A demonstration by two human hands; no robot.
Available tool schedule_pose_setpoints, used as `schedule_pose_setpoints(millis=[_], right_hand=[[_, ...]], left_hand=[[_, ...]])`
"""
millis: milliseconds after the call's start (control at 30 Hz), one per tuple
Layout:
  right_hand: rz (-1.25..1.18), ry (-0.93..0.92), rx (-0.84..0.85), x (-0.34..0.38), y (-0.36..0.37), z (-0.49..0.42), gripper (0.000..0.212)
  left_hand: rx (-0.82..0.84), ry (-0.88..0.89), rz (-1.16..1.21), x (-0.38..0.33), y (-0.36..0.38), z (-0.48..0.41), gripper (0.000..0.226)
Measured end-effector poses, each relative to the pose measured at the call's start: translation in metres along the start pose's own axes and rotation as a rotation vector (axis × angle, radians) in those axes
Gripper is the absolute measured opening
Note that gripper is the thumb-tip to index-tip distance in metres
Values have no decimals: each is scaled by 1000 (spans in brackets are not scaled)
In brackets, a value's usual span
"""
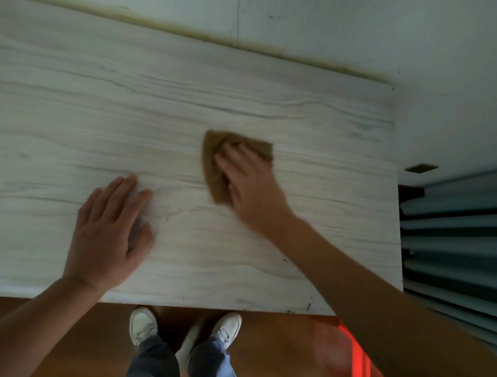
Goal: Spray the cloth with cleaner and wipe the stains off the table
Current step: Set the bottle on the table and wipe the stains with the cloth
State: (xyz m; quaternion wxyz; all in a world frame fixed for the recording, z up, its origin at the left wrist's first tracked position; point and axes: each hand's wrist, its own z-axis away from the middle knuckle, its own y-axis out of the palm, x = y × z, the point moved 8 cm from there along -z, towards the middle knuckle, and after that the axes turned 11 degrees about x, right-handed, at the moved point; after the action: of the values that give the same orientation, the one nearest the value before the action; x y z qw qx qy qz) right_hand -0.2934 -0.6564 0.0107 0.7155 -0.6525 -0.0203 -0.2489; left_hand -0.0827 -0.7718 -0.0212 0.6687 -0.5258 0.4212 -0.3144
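A pale wood-grain table [180, 86] fills most of the head view. A brown cloth [214, 172] lies folded on it right of centre. My right hand [250, 185] presses flat on the cloth, fingers spread over it, covering its right part. My left hand [109, 231] rests palm down on the bare tabletop near the front edge, fingers apart, holding nothing. A few small dark marks [284, 261] show near the table's front right corner. No spray bottle is in view.
A white wall [348, 21] runs along the table's far edge, with a yellowish seam where they meet. Slatted grey panels [457, 230] stand past the table's right edge. Below the front edge are brown floor, my white shoes [143, 325] and a red object [360, 354].
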Motion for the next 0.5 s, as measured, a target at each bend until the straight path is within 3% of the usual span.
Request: schedule_pose_setpoints(millis=[133,267,367,433,500], right_hand=[[48,-65,62,-11,3,17,52],[32,270,-22,-112,-37,-6,51],[-19,502,-90,-149,-54,-32,54],[-33,574,-108,-141,-53,-50,55],[-30,505,-107,-110,-47,-62,57]], left_hand=[[0,-8,6,-2,-2,1,62],[9,-12,10,-2,-3,0,62],[10,-7,2,-2,-4,0,61],[9,-6,3,-3,-4,0,61],[5,-4,3,-4,-5,0,61]])
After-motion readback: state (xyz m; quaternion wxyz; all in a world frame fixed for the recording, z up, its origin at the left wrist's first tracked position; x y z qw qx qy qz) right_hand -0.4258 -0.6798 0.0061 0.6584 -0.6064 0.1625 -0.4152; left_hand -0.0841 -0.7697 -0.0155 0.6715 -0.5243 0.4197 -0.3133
